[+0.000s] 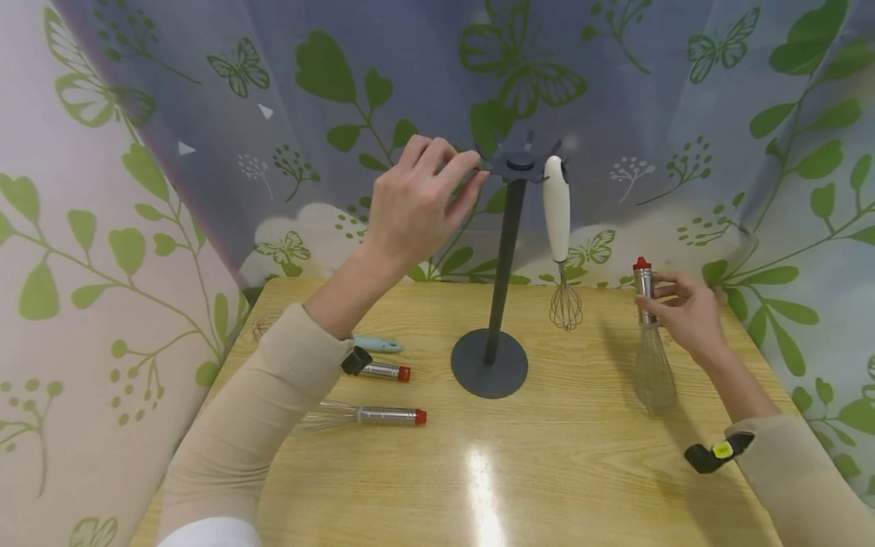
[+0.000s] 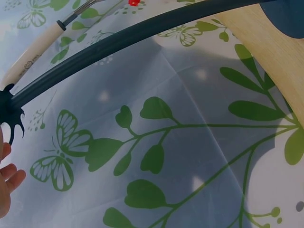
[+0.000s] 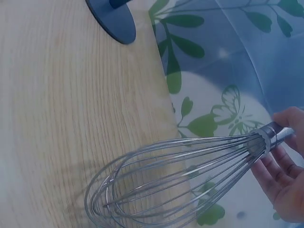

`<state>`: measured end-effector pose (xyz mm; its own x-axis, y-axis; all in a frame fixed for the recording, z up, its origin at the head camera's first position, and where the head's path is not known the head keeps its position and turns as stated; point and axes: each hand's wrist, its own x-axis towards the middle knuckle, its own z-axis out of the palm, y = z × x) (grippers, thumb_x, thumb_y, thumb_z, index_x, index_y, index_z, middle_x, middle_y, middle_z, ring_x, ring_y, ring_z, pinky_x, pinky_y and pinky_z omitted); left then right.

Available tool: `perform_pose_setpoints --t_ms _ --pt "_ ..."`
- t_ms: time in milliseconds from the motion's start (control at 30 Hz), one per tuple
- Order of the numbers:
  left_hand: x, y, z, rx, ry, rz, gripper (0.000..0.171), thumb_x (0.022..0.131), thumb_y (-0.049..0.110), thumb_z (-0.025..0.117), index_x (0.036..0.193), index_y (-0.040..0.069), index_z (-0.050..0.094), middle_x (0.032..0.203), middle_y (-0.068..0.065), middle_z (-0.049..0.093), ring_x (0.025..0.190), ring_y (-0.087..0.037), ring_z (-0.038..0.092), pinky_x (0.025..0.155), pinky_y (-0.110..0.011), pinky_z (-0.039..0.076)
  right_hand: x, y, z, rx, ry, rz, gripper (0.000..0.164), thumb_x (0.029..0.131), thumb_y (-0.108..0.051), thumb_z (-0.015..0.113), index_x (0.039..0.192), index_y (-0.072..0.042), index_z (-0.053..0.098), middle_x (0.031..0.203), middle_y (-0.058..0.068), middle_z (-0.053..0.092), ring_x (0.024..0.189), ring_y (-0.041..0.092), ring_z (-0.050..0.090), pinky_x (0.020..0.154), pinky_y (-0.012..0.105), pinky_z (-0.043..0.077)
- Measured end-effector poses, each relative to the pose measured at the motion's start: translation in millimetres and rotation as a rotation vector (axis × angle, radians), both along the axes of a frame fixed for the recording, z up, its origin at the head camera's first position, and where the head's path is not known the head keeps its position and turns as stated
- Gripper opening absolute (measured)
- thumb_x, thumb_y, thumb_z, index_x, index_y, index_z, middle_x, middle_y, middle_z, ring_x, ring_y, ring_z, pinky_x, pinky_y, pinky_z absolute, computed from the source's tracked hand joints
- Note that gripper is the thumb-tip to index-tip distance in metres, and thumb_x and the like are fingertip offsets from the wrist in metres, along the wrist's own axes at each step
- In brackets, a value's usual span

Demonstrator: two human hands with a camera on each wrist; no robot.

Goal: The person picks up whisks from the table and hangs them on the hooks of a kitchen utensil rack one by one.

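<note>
Hands [image 1: 417, 199] [image 1: 687, 315] at whisk [image 1: 652, 346] and whisk-hung stand [image 1: 504, 266]

A wood-grained table [image 1: 581, 471] bears a stand [image 1: 504, 266], a whisk [image 1: 386, 415], a red-tipped handle [image 1: 386, 371] and a blue handle [image 1: 378, 345].

Held whisk [image 1: 654, 365] made of shiny metal, stand [image 1: 506, 266] coated smooth and matt, hanging handle [image 1: 557, 220] of smooth plastic look, table [image 1: 581, 471] surfaced in glossy wood grain

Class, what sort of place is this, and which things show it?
Probably a staged tabletop work area: a pale wood-grained table is backed by grey and white sheeting printed with green leaves and holds a dark round-based stand with a white-handled wire whisk hanging from it.
</note>
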<state>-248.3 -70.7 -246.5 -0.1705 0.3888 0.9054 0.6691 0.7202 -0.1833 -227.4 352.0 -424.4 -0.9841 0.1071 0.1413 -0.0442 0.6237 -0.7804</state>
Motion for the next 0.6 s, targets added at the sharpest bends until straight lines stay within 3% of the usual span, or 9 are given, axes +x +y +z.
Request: perform_pose_setpoints --t_ms 300,600 --pt "-0.2 0 0.0 0.000 0.001 0.005 0.027 0.109 0.031 0.059 0.103 0.011 0.077 0.090 -0.009 0.069 0.092 -0.030 0.064 0.053 -0.037 0.055 11.0 -14 3.0 -0.057 0.040 0.006 0.060 0.098 -0.029 0.076 0.145 -0.001 0.053 0.099 -0.016 0.059 0.079 -0.004 0.062 0.064 0.022 0.061" --pt "-0.8 1 -0.1 0.004 0.003 0.002 0.027 0.109 0.031 0.060 0.103 0.011 0.077 0.089 -0.009 0.069 0.092 -0.030 0.064 0.053 -0.037 0.055 20.6 -25 3.6 -0.089 0.031 -0.056 0.058 0.097 -0.031 0.078 0.144 -0.006 0.055 0.099 -0.018 0.059 0.080 -0.005 0.062 0.065 0.019 0.061"
